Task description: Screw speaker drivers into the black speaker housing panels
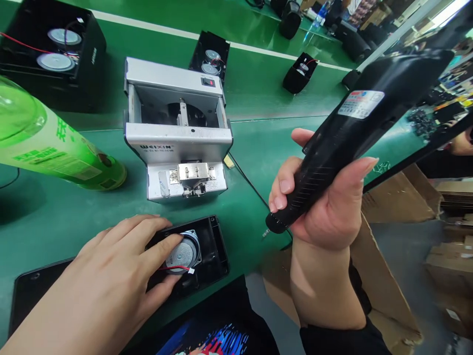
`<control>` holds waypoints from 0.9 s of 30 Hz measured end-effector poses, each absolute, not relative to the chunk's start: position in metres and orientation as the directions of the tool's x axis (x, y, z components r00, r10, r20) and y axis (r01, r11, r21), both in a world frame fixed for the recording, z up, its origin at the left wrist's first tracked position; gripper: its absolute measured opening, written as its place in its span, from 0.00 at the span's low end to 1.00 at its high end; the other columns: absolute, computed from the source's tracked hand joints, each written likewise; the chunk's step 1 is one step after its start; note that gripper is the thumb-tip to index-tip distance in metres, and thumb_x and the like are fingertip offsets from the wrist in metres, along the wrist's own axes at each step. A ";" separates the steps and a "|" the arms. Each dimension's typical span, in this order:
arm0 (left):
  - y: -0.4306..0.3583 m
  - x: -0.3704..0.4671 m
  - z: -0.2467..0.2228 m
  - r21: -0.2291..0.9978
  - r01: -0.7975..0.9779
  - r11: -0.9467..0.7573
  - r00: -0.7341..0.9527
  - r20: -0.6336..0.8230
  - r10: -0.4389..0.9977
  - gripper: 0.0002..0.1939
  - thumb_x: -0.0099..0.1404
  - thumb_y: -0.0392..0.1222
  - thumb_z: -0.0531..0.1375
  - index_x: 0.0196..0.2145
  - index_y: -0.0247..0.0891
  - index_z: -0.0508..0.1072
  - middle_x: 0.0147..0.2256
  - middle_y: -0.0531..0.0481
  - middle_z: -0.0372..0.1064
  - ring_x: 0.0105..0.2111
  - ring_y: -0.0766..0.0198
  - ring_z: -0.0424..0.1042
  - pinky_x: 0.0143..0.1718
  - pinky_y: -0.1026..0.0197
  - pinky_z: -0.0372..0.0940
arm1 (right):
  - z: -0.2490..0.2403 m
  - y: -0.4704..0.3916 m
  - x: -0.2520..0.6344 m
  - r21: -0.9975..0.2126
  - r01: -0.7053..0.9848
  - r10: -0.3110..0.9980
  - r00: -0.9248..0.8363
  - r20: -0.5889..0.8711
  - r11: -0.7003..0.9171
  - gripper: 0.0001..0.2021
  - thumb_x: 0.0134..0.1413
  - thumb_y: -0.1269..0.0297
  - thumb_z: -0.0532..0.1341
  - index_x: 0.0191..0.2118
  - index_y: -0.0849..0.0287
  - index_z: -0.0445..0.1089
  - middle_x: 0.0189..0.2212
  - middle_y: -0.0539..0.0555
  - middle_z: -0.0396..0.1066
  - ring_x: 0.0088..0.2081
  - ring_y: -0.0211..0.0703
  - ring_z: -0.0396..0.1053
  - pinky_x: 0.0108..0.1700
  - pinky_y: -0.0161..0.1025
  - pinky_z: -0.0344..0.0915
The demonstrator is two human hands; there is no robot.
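My right hand (328, 212) is wrapped around a black electric screwdriver (332, 143), raised over the right of the bench. Its short metal bit points down and to the left, apart from everything. Thumb and index finger of my left hand (118, 266) are closed on a round silver speaker (186, 254). That speaker sits inside a long black speaker housing (219, 249) lying flat on the bench. A red lead with a white plug (191, 270) lies across the speaker. My left hand and forearm hide the middle of the housing.
Behind the housing stands a silver screw feeder (181, 135). A green bottle (62, 148) is at the left. Black housings with speakers (88, 74) (214, 47) (300, 74) stand on the green bench (254, 153). Cardboard boxes (388, 281) are at the right.
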State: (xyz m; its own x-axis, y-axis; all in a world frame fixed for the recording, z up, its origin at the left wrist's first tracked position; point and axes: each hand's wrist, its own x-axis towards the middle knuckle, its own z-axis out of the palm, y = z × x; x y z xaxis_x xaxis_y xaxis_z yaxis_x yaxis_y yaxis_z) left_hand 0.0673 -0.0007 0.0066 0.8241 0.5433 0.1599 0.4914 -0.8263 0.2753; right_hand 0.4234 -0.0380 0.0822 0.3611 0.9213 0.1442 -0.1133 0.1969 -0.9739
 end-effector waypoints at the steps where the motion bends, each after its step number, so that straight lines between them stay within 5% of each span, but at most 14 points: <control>1: 0.000 0.067 0.006 0.275 0.490 -0.827 0.825 0.159 0.542 0.18 0.82 0.44 0.64 0.63 0.54 0.86 0.67 0.40 0.83 0.65 0.35 0.82 0.62 0.34 0.74 | 0.081 -0.041 0.421 -0.973 -0.113 0.920 0.363 0.150 0.203 0.46 0.73 0.13 0.69 0.78 0.41 0.80 0.36 0.48 0.83 0.31 0.50 0.86 0.26 0.45 0.82; 7: 0.005 0.075 0.008 0.292 0.463 -0.837 0.830 0.190 0.525 0.17 0.78 0.41 0.64 0.59 0.51 0.85 0.64 0.40 0.84 0.61 0.35 0.82 0.58 0.32 0.75 | 0.090 -0.047 0.403 -0.907 -0.085 0.791 0.527 0.311 0.413 0.37 0.73 0.18 0.75 0.64 0.45 0.87 0.30 0.43 0.81 0.24 0.39 0.80 0.24 0.37 0.75; 10: 0.004 0.079 0.010 0.291 0.450 -0.844 0.826 0.225 0.518 0.15 0.74 0.40 0.66 0.55 0.50 0.86 0.62 0.41 0.85 0.59 0.36 0.83 0.54 0.32 0.76 | 0.117 -0.041 0.390 -0.926 -0.134 0.835 0.491 0.247 0.353 0.35 0.70 0.21 0.79 0.59 0.48 0.88 0.26 0.43 0.80 0.21 0.40 0.76 0.21 0.38 0.72; 18: 0.002 0.091 0.020 0.308 0.469 -0.828 0.819 0.200 0.538 0.19 0.64 0.37 0.77 0.52 0.49 0.91 0.59 0.41 0.89 0.55 0.36 0.88 0.51 0.34 0.81 | 0.175 0.003 0.330 -0.922 -0.012 0.834 0.431 0.343 0.386 0.45 0.60 0.00 0.61 0.41 0.43 0.73 0.16 0.42 0.69 0.14 0.45 0.63 0.17 0.45 0.64; 21: 0.002 0.096 0.025 0.311 0.498 -0.810 0.812 0.161 0.561 0.19 0.63 0.37 0.79 0.52 0.49 0.92 0.57 0.41 0.89 0.54 0.37 0.88 0.50 0.35 0.81 | 0.162 0.022 0.319 -0.900 0.075 0.837 0.341 0.428 0.430 0.51 0.48 -0.08 0.54 0.38 0.40 0.70 0.16 0.43 0.67 0.14 0.48 0.63 0.17 0.49 0.64; 24: 0.001 0.099 0.031 0.310 0.542 -0.781 0.807 0.069 0.587 0.21 0.65 0.38 0.82 0.55 0.49 0.94 0.58 0.41 0.89 0.58 0.35 0.88 0.54 0.35 0.81 | 0.142 0.033 0.318 -0.897 0.019 0.860 0.275 0.430 0.443 0.52 0.41 -0.08 0.62 0.36 0.41 0.73 0.16 0.43 0.68 0.14 0.48 0.62 0.17 0.48 0.63; 27: -0.001 0.102 0.037 0.334 0.566 -0.754 0.799 0.002 0.601 0.23 0.66 0.42 0.85 0.58 0.48 0.94 0.60 0.40 0.88 0.61 0.35 0.87 0.60 0.34 0.81 | 0.129 0.037 0.318 -0.881 -0.048 0.861 0.246 0.446 0.470 0.46 0.49 0.00 0.72 0.44 0.42 0.81 0.19 0.42 0.72 0.15 0.45 0.64 0.19 0.44 0.64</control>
